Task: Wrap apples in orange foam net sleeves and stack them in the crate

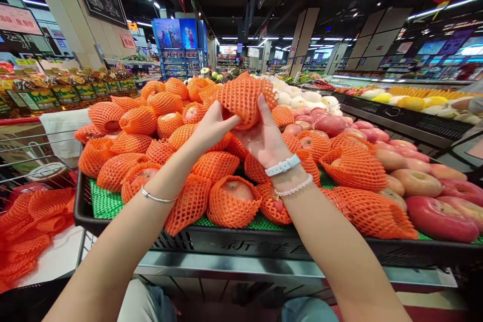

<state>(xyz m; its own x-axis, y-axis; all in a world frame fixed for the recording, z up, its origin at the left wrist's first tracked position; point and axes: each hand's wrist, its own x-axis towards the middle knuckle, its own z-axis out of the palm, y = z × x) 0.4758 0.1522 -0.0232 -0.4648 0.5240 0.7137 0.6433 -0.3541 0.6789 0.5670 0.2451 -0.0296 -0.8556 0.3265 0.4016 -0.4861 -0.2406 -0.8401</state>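
Both hands are raised over the middle of the fruit display, closed around an orange foam fruit net. The net bulges round as if over a fruit, but its contents are hidden. My left hand grips its lower left side, thumb pointing inward. From below and the right, my right hand cups it, with the thumb up along its side. Several apples in orange foam nets lie below and around the hands. Bare red apples are heaped to the right.
A black crate with green matting holds the fruit. At lower left, loose orange nets lie by a wire cart. Oil bottles stand at left. White-netted fruit sits behind. Part of another person shows at the right edge.
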